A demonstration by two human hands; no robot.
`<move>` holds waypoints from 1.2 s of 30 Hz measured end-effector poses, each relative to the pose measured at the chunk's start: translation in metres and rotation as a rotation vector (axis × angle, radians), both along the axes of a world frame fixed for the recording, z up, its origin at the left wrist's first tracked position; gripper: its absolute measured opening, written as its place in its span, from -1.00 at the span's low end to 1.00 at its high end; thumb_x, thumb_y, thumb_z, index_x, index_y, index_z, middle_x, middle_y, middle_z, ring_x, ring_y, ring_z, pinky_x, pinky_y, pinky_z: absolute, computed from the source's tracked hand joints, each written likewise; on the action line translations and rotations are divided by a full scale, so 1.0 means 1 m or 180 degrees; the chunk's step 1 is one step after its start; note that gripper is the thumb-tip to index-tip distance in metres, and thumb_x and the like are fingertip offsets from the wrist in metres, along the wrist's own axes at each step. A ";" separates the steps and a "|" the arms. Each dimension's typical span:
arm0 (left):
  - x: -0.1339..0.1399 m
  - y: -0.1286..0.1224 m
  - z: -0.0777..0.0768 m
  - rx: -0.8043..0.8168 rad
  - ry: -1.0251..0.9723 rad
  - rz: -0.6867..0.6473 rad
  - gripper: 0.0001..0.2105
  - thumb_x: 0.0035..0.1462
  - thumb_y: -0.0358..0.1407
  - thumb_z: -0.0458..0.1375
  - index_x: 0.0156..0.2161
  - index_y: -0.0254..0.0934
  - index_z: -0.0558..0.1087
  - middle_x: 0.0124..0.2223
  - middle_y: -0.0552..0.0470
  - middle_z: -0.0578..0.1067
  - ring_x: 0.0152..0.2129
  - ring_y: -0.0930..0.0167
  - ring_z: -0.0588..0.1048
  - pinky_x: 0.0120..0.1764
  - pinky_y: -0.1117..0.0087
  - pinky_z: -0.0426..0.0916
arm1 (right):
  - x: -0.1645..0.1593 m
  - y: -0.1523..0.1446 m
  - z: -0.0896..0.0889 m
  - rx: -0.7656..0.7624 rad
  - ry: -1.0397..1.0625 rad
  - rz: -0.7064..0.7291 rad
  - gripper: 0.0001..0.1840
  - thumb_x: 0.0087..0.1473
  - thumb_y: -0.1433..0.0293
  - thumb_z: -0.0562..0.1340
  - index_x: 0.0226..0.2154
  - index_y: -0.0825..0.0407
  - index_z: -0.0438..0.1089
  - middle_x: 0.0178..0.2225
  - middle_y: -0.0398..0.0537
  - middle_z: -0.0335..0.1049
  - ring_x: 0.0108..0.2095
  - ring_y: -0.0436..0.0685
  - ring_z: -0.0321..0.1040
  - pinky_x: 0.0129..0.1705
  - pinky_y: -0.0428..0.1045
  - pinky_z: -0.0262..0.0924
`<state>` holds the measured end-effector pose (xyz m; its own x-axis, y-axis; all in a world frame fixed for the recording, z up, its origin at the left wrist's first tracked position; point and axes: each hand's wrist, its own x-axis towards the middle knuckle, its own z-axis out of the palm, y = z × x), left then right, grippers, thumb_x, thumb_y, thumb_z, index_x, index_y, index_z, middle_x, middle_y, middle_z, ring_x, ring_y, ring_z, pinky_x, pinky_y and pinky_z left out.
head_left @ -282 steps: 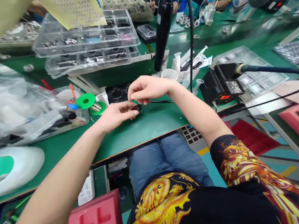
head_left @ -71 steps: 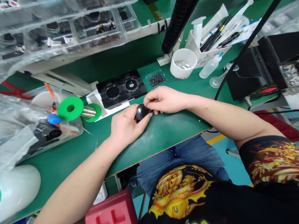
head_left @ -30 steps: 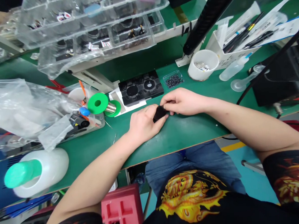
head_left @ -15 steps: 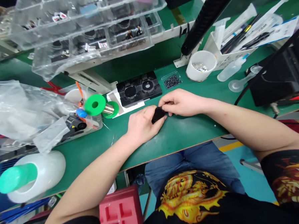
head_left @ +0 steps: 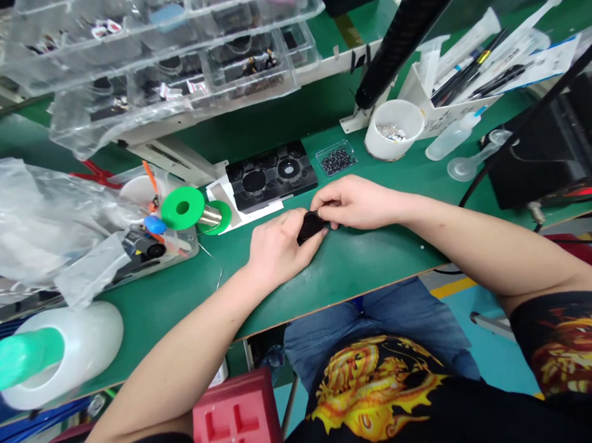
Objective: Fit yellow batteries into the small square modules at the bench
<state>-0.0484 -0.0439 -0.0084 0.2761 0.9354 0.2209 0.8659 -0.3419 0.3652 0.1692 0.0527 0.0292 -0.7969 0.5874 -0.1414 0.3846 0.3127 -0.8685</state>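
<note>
My left hand (head_left: 276, 247) is closed around a small black rounded part (head_left: 310, 227) just over the green bench top. The part's kind cannot be made out, and fingers cover much of it. At its upper right edge, my right hand (head_left: 348, 202) has thumb and fingers pinched together. Whether those fingertips grip the part itself or some tiny piece on it is hidden. Behind the hands lies a black fixture plate (head_left: 275, 195) with two round recesses, on white paper. A small clear tray (head_left: 336, 160) of tiny dark pieces sits to its right.
Left of the hands stand a green solder spool (head_left: 182, 207), a plastic bag (head_left: 52, 221) and a white bottle (head_left: 84, 351). To the right are a white cup (head_left: 395, 127), a squeeze bottle (head_left: 453, 137) and a tool holder (head_left: 415, 89). Clear compartment boxes (head_left: 171, 102) sit on a shelf above.
The whole view has shifted slightly, so things appear a little further left. Both hands keep nearly the same hold around the black part.
</note>
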 end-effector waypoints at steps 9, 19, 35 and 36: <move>0.001 0.000 0.000 0.0111 -0.0046 -0.0073 -0.70 0.36 -0.04 0.32 -0.06 -0.25 0.55 -0.20 -0.03 0.66 -0.35 0.27 0.63 -0.34 0.30 0.34 | 0.000 0.000 -0.002 -0.0002 0.0040 0.0029 -0.81 0.22 0.42 0.21 -0.27 0.06 0.57 -0.43 -0.19 0.54 -0.41 0.02 0.45 -0.27 -0.05 0.14; 0.000 0.001 0.000 0.0082 -0.0022 -0.0065 -0.70 0.36 -0.04 0.33 -0.05 -0.24 0.56 -0.20 -0.03 0.66 -0.34 0.25 0.64 -0.34 0.29 0.36 | 0.001 0.000 -0.004 -0.0002 0.0077 0.0020 -0.81 0.23 0.43 0.22 -0.27 0.06 0.58 -0.45 -0.19 0.53 -0.42 0.01 0.44 -0.26 -0.06 0.15; 0.000 0.000 0.000 0.0042 -0.0002 -0.0068 -0.70 0.37 -0.02 0.30 -0.05 -0.23 0.56 -0.19 -0.04 0.66 -0.32 0.23 0.64 -0.32 0.28 0.38 | 0.001 0.000 -0.006 0.0017 0.0088 0.0017 -0.81 0.24 0.43 0.22 -0.25 0.05 0.58 -0.39 -0.17 0.56 -0.41 0.01 0.45 -0.25 -0.06 0.16; 0.001 0.000 0.000 0.0046 0.0004 -0.0063 -0.70 0.37 -0.02 0.31 -0.05 -0.23 0.56 -0.19 -0.04 0.66 -0.32 0.23 0.64 -0.32 0.28 0.38 | 0.001 0.000 -0.006 0.0020 0.0086 0.0016 -0.81 0.24 0.43 0.22 -0.25 0.05 0.58 -0.39 -0.17 0.56 -0.41 0.01 0.45 -0.25 -0.06 0.16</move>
